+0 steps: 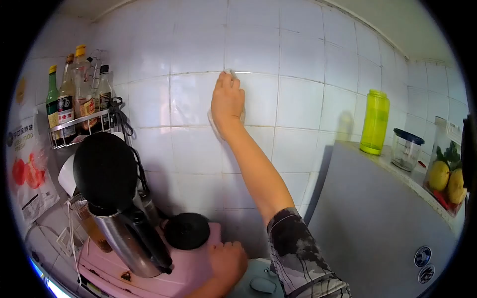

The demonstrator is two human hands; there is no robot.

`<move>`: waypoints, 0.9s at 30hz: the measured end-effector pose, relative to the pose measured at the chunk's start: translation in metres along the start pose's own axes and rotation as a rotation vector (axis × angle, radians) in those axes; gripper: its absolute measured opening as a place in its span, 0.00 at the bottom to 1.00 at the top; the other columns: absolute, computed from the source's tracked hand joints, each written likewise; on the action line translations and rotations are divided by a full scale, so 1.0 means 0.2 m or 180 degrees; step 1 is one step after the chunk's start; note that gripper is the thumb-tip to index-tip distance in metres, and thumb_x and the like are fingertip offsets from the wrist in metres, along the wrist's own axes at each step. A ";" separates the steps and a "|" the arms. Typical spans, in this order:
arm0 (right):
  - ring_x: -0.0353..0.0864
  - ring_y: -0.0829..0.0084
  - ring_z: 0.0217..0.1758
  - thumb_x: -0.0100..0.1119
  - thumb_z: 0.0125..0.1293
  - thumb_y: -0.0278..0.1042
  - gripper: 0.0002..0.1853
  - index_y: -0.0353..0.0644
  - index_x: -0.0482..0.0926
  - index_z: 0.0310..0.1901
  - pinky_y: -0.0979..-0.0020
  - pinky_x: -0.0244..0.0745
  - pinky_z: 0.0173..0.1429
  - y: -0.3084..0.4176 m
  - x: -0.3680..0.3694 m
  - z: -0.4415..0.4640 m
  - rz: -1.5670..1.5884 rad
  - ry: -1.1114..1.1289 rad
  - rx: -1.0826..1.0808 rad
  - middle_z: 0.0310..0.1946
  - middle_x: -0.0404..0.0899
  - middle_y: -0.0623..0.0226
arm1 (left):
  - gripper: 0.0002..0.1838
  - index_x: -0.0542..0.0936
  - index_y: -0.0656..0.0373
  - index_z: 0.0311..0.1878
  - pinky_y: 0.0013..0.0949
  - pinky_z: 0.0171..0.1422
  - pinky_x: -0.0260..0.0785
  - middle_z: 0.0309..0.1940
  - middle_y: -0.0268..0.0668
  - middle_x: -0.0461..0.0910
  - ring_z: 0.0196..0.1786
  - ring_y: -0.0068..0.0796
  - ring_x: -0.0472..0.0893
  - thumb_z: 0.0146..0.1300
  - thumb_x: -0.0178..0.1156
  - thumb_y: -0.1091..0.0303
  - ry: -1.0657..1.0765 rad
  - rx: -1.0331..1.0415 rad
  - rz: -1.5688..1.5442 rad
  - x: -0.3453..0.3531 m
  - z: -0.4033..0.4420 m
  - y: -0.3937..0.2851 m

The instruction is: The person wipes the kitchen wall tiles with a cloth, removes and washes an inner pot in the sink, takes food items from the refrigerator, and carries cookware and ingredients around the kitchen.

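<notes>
My right hand (228,102) is raised against the white tiled wall (198,104), its fingers pinched at a grout line. A bit of pale, greyish cloth-like material (232,73) shows at the fingertips; most of it is hidden by the hand. Low down, my left hand (228,262) is curled closed at the right edge of a pink surface (194,265). Whatever may be inside that hand is hidden. Close to it are a round black lid-like disc (187,231) and a teal object (256,280).
A steel kettle (126,243) with black lid and handle stands left. Sauce bottles (65,104) fill a wire rack (82,121) on the wall. At right, a grey cabinet (367,213) carries a yellow-green bottle (375,121), a lidded glass jar (406,151) and a fruit-patterned bag (444,174).
</notes>
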State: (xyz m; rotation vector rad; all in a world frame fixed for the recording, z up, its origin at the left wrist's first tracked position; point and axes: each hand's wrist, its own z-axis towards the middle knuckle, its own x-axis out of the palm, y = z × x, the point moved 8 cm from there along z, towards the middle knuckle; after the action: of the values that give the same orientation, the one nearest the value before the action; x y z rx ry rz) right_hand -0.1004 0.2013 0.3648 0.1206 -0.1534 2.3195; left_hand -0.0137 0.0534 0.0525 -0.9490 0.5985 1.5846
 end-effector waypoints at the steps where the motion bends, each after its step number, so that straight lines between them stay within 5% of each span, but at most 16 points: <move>1: 0.71 0.68 0.47 0.52 0.59 0.28 0.22 0.36 0.71 0.57 0.70 0.70 0.39 0.00 -0.01 0.00 0.0007 0.0145 -0.0050 0.49 0.71 0.65 | 0.09 0.78 0.54 0.26 0.45 0.43 0.62 0.26 0.38 0.80 0.32 0.39 0.80 0.55 0.58 0.60 -0.0005 -0.0117 0.0066 -0.02 0.01 0.02; 6: 0.71 0.68 0.44 0.54 0.57 0.28 0.23 0.38 0.71 0.57 0.69 0.71 0.38 -0.19 -0.08 0.02 -0.0474 0.0286 -0.0639 0.46 0.71 0.65 | 0.09 0.79 0.54 0.27 0.46 0.46 0.63 0.26 0.40 0.81 0.33 0.40 0.80 0.55 0.58 0.60 0.0137 -0.0228 0.0174 -0.01 0.01 0.02; 11: 0.71 0.67 0.43 0.56 0.55 0.29 0.26 0.41 0.70 0.59 0.68 0.71 0.35 -0.50 -0.11 -0.01 -0.0593 0.0413 -0.0009 0.46 0.70 0.66 | 0.09 0.80 0.55 0.29 0.47 0.47 0.63 0.27 0.41 0.81 0.34 0.42 0.80 0.55 0.58 0.60 0.0269 -0.0274 0.0116 0.01 0.01 0.04; 16: 0.70 0.65 0.43 0.56 0.55 0.29 0.26 0.36 0.69 0.58 0.70 0.72 0.36 -0.35 -0.03 0.00 -0.0526 0.0212 0.0700 0.46 0.69 0.63 | 0.08 0.79 0.55 0.28 0.46 0.46 0.62 0.26 0.39 0.81 0.32 0.41 0.80 0.54 0.58 0.62 0.0132 -0.0182 0.0114 -0.01 0.02 0.02; 19: 0.71 0.64 0.45 0.56 0.54 0.26 0.25 0.34 0.71 0.57 0.67 0.72 0.37 -0.16 0.03 0.01 -0.0033 -0.0050 0.0598 0.45 0.70 0.62 | 0.09 0.81 0.56 0.31 0.47 0.49 0.63 0.27 0.41 0.81 0.34 0.43 0.80 0.54 0.58 0.61 0.0264 -0.0252 0.0140 -0.01 0.02 0.03; 21: 0.71 0.64 0.48 0.57 0.53 0.27 0.24 0.33 0.72 0.55 0.68 0.73 0.37 -0.05 0.01 0.02 -0.0239 0.0156 -0.0050 0.49 0.70 0.61 | 0.09 0.81 0.55 0.31 0.47 0.49 0.63 0.27 0.40 0.81 0.34 0.42 0.80 0.54 0.59 0.61 0.0327 -0.0275 0.0186 0.00 0.01 0.01; 27: 0.71 0.63 0.46 0.54 0.53 0.25 0.32 0.38 0.63 0.63 0.67 0.73 0.42 -0.52 -0.14 -0.03 -0.0429 0.0395 -0.0122 0.49 0.69 0.61 | 0.08 0.80 0.55 0.30 0.49 0.49 0.63 0.27 0.40 0.81 0.35 0.41 0.80 0.54 0.59 0.61 0.0328 -0.0311 0.0077 -0.02 0.01 0.03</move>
State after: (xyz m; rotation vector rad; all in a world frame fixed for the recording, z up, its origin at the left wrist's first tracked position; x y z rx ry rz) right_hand -0.0044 0.2527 0.3626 -0.0316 -0.1230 2.1810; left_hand -0.0198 0.0518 0.0557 -1.1056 0.6104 1.6056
